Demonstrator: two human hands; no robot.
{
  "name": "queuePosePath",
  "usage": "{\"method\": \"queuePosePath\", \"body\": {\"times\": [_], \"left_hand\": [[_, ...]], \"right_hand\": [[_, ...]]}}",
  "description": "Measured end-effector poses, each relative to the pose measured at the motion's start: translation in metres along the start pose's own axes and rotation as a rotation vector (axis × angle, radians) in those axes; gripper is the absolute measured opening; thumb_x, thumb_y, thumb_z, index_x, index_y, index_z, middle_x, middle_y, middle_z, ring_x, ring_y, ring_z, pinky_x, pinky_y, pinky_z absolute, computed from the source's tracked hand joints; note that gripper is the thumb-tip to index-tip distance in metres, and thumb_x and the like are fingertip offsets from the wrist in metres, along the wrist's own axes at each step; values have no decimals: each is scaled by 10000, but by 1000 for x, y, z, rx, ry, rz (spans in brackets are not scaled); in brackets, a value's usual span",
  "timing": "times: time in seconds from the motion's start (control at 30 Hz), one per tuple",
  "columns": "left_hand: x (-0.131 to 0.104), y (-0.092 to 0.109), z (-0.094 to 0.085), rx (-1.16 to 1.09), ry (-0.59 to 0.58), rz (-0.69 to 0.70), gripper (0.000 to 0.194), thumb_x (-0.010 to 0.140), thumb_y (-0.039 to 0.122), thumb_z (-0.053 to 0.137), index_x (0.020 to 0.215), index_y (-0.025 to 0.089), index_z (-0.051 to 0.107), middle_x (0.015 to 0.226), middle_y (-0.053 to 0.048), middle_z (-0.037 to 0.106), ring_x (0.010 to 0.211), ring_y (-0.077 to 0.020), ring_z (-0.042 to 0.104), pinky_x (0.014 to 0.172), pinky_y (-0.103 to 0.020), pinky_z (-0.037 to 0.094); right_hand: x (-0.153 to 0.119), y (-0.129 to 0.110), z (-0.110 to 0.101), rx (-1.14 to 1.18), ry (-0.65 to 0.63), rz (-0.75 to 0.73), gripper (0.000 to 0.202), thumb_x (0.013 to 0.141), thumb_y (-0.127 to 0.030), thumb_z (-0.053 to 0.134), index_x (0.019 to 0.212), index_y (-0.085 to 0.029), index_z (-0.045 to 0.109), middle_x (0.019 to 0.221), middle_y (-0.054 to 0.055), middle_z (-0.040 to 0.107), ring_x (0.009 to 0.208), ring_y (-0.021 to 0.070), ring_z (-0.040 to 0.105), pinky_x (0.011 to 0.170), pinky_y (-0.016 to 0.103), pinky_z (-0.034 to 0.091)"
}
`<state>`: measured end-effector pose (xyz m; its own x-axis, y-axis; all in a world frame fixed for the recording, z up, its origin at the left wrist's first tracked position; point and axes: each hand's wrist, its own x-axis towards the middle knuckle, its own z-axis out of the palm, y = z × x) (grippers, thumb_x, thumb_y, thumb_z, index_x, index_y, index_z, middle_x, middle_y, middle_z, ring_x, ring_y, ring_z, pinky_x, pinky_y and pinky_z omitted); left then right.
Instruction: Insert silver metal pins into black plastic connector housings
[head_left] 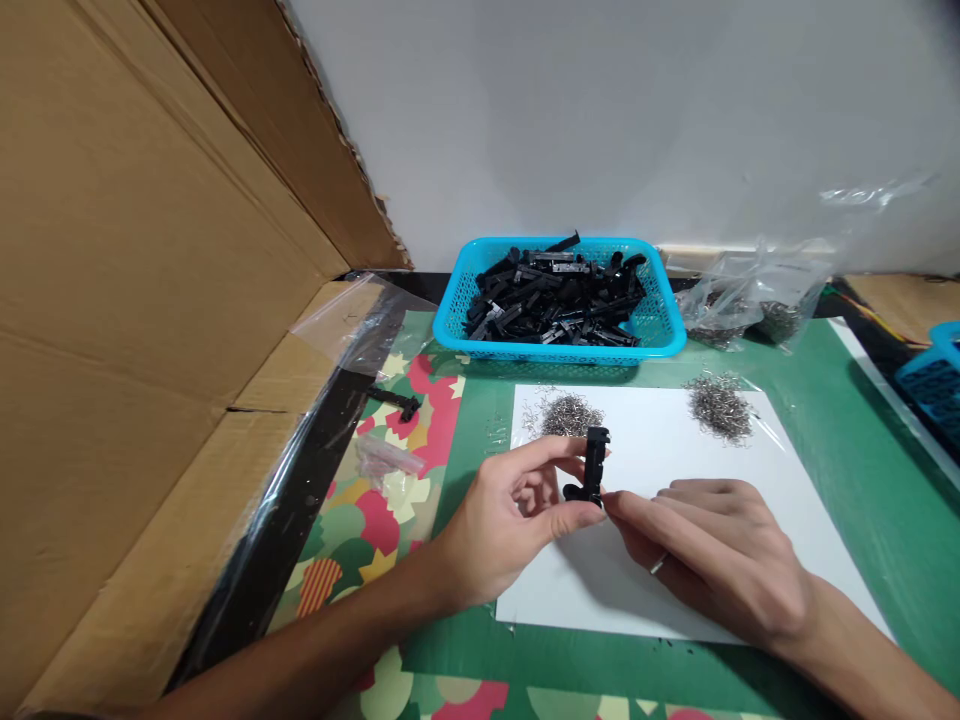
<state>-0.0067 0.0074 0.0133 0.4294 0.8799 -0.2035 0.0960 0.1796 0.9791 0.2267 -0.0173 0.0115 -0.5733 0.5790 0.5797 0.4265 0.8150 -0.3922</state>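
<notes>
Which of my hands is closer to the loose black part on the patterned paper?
Left. Your left hand is to the right of that loose part and nearer the camera; your right hand is farther right, over the white sheet.

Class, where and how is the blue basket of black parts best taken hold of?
Likely by the rim of the blue basket at its two short ends, from left and right together: it is broad, its rim juts outward, and the black parts lie between. On the right, take care, as a clear bag sits close.
</notes>
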Motion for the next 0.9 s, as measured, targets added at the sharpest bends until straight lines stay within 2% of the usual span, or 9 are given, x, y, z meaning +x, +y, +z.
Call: {"method": "queuePosePath", "body": {"times": [0.23, 0.33, 0.43, 0.5, 0.57, 0.63, 0.7, 0.8, 0.9], "left_hand": [[1, -1, -1, 55, -3, 76, 424, 858, 420, 900, 1208, 189, 835, 899, -45, 715, 673, -126, 463, 591, -254, 368], [2, 1, 0, 44, 17, 68, 376, 834, 402, 922, 1118, 164, 860, 851, -38, 714, 625, -103, 419, 548, -237, 338], [3, 1, 0, 24, 15, 37, 424, 801, 443, 942, 1104, 155, 871, 859, -50, 730, 580, -82, 364, 502, -225, 299], [2, -1, -1, 8, 15, 26, 488, 798, 473, 938, 1179, 177, 863, 886, -60, 751, 581, -88, 400, 499, -221, 332], [1, -3, -2, -26, 2, 13, 546, 825, 504, 913, 1279, 213, 829, 965, -83, 788, 649, -127, 543, 556, -237, 446], [0, -5, -3, -70, -40, 6, 557, 867, 533, 872, 1326, 224, 805, 1096, -117, 816, 823, -197, 687, 713, -291, 563], [0, -6, -3, -115, -79, -1, 565, 903, 566, 829, 1336, 204, 798, 1138, -142, 825, 953, -246, 733, 838, -336, 591], [0, -7, -6, -129, -108, -2, 603, 940, 611, 769, 1351, 171, 785, 996, -140, 832, 917, -244, 725, 785, -329, 582], [0, -8, -9, -62, -180, 26, 575, 1015, 619, 667, 1354, 169, 783, 887, -112, 794, 796, -189, 667, 663, -276, 524]], "right_hand": [[-6, 3, 1, 2, 2, -14, 328, 1023, 20, 498, 1325, -65, 594, 671, -22, 592, 538, 134, 412, 505, 304, 301], [-8, 6, 1, -21, -14, -16, 299, 1053, -19, 487, 1311, -69, 631, 647, -28, 554, 535, 141, 413, 509, 319, 280], [-6, 8, -1, -28, -18, -1, 287, 1066, -30, 485, 1268, -86, 680, 627, -41, 509, 522, 138, 399, 506, 321, 263], [-4, 8, -2, -26, -7, 3, 281, 1064, -26, 493, 1238, -97, 703, 617, -49, 487, 513, 131, 390, 503, 315, 257], [-3, 7, -2, -25, -3, 2, 280, 1066, -26, 495, 1225, -102, 713, 605, -54, 479, 508, 126, 387, 505, 306, 256], [-2, 7, -2, -27, 5, 7, 279, 1069, -30, 498, 1232, -108, 710, 597, -57, 486, 508, 123, 390, 511, 295, 266], [-2, 6, -1, -15, 21, 22, 270, 1062, -30, 524, 1249, -121, 697, 611, -54, 529, 517, 118, 415, 522, 281, 294], [-3, 6, 0, 4, 33, 47, 278, 1038, -9, 554, 1256, -132, 674, 658, -36, 607, 530, 113, 452, 534, 274, 325], [-3, 5, -1, -27, 39, 47, 266, 1031, 5, 525, 1202, -130, 677, 631, -39, 571, 516, 120, 419, 525, 294, 307]]}}
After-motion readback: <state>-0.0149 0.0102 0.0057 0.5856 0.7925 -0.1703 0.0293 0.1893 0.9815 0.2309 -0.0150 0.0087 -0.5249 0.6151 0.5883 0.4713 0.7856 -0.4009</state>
